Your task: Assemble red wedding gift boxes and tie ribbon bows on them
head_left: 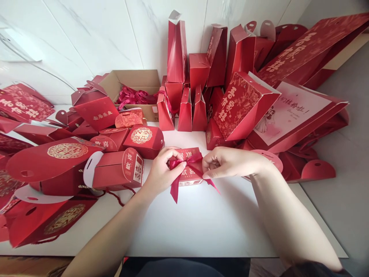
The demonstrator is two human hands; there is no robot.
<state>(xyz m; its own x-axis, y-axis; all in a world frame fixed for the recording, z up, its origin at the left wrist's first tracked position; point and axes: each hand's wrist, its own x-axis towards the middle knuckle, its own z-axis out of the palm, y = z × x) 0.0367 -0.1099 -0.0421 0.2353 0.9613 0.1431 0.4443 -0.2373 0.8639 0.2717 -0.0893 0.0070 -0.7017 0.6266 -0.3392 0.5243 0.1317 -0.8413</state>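
A small red gift box (190, 176) with pale lettering lies on the white table (201, 227) in front of me. Across its top is a dark red satin ribbon (196, 160) tied in a bow, its two tails hanging over the near side. My left hand (165, 169) pinches the bow's left loop between thumb and fingers. On the opposite side, my right hand (220, 162) has curled fingers closed at the bow's right part, close to the right tail. Its fingertips partly hide the ribbon there.
A cardboard box (137, 79) behind holds loose dark red ribbons (138, 96). Red gift boxes (118, 169) crowd the left side. Tall red boxes (176, 54) stand at the back, and large red bags (245, 104) lean at the right, near my right forearm.
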